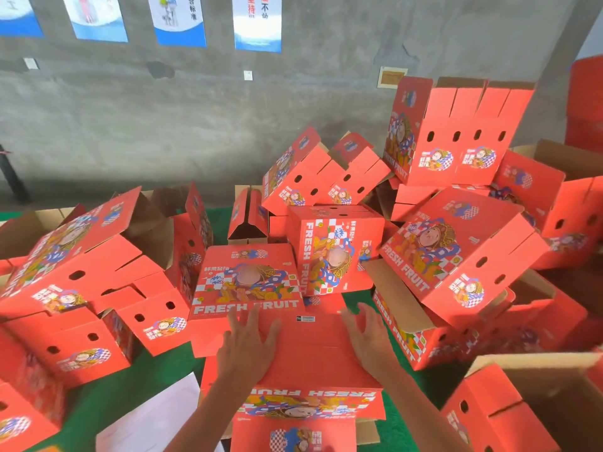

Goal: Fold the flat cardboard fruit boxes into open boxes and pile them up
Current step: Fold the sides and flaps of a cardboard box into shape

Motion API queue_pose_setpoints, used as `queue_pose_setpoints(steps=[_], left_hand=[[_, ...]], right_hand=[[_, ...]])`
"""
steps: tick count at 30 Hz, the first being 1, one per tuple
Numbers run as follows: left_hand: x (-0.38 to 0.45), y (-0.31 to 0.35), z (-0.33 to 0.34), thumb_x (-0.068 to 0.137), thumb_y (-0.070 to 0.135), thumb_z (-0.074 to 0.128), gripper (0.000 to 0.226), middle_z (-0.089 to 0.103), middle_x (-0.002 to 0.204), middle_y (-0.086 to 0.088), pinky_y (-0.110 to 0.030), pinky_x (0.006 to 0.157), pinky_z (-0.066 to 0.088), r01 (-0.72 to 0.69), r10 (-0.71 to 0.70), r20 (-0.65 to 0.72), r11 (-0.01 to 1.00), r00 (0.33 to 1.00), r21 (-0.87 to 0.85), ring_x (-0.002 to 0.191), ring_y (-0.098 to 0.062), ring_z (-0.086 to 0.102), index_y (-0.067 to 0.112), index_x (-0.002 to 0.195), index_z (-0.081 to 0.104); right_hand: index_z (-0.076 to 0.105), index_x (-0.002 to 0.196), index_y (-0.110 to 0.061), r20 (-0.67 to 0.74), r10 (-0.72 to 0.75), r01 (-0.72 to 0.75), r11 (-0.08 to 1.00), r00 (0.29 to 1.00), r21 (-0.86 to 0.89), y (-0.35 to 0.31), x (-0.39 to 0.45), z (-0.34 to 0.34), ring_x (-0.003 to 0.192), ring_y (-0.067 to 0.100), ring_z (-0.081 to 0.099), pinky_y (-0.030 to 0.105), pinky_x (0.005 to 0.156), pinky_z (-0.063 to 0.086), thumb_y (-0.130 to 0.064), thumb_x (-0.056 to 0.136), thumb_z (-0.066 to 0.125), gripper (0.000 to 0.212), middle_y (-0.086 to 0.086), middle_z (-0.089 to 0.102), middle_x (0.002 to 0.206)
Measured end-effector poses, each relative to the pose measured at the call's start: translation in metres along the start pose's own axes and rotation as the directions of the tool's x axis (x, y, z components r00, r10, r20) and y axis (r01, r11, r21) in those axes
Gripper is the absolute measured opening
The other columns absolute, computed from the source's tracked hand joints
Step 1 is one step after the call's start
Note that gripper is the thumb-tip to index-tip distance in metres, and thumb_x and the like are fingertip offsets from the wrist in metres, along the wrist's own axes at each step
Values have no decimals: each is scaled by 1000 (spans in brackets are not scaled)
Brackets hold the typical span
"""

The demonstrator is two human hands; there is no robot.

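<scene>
A red cardboard fruit box lies in front of me on the green table, its plain red panel facing up and a printed "FRESH FRUIT" side turned toward me. My left hand rests flat on that panel at the left, fingers spread. My right hand presses flat on it at the right, fingers apart. Neither hand grips anything. Behind the box another printed panel stands tilted up.
Folded open red boxes lie heaped all around: a tumbled group at the left, a tall pile at the back right, one open box at the near right. White sheets lie at my near left. A grey wall with posters is behind.
</scene>
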State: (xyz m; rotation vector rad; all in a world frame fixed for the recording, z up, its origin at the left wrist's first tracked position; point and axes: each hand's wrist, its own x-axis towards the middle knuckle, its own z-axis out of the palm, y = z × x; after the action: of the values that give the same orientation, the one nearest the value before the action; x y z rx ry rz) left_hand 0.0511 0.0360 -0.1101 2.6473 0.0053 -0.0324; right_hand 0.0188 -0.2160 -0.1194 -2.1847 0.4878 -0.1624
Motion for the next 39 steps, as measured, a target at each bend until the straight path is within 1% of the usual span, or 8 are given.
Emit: queue_pose_setpoints(steps=[3, 6, 9, 12, 21, 27, 32, 39], left_hand=[[5, 1, -8, 93, 77, 33, 80, 33, 159, -16, -53, 104, 44, 92, -88, 63, 993, 994, -76, 130, -46, 52, 36, 158, 12], [7, 8, -19, 96, 71, 41, 86, 60, 137, -14, -51, 107, 44, 153, -130, 113, 963, 985, -223, 125, -41, 58, 22, 160, 11], [5, 19, -43, 97, 67, 44, 86, 62, 136, -13, -46, 105, 46, 109, -94, 91, 977, 991, -181, 124, -37, 59, 12, 157, 16], [7, 35, -88, 96, 70, 43, 86, 59, 139, -16, -43, 102, 45, 56, -54, 25, 995, 998, -80, 127, -38, 57, 5, 151, 28], [7, 71, -262, 90, 77, 44, 72, 66, 121, -24, -48, 100, 48, -138, 43, -430, 972, 902, -192, 118, -46, 59, 12, 118, 58], [19, 52, -277, 94, 61, 51, 50, 69, 100, -24, -48, 86, 48, -198, -51, -652, 932, 757, -303, 103, -46, 63, 12, 106, 53], [51, 3, -226, 98, 38, 56, 26, 71, 106, -15, -41, 85, 44, -150, -123, -519, 879, 846, -453, 106, -39, 64, 13, 104, 58], [65, -54, -149, 92, 11, 69, 8, 69, 100, -7, -42, 90, 52, -191, -52, -396, 813, 917, -550, 96, -25, 65, 16, 89, 64]], right_hand=[[57, 143, -12, 403, 473, -616, 679, 784, 400, 4, -8, -14, 115, 35, 68, 52, 103, 51, -77, 96, 33, 83, 20, 67, 129], [67, 127, -11, 616, 509, -791, 488, 602, 370, 10, -26, -26, 102, 40, 71, 56, 92, 51, -91, 74, 51, 97, 22, 76, 106], [67, 126, -16, 551, 495, -728, 575, 672, 373, -4, -35, -45, 121, 46, 61, 73, 105, 40, -99, 73, 40, 103, 22, 72, 120], [67, 115, -28, 417, 440, -587, 731, 795, 349, -44, -36, -80, 105, 44, 67, 78, 82, 51, -97, 76, 35, 86, 18, 75, 110], [65, 122, -37, 117, 19, -60, 933, 993, 356, -198, -21, -159, 88, 20, 78, 41, 91, 59, -104, 66, 35, 93, -1, 80, 97], [71, 105, -54, 42, -197, 165, 904, 979, 393, -247, -9, -119, 104, 1, 70, 34, 101, 50, -106, 64, 32, 77, -17, 72, 114], [50, 149, -43, 223, -262, 131, 872, 939, 472, -212, 10, -42, 143, 8, 44, 44, 125, 26, -83, 90, 43, 72, -15, 50, 153], [43, 154, -28, 303, -201, 75, 922, 932, 381, -146, 29, 31, 145, 17, 42, 37, 121, 31, -53, 102, 54, 59, -12, 49, 147]])
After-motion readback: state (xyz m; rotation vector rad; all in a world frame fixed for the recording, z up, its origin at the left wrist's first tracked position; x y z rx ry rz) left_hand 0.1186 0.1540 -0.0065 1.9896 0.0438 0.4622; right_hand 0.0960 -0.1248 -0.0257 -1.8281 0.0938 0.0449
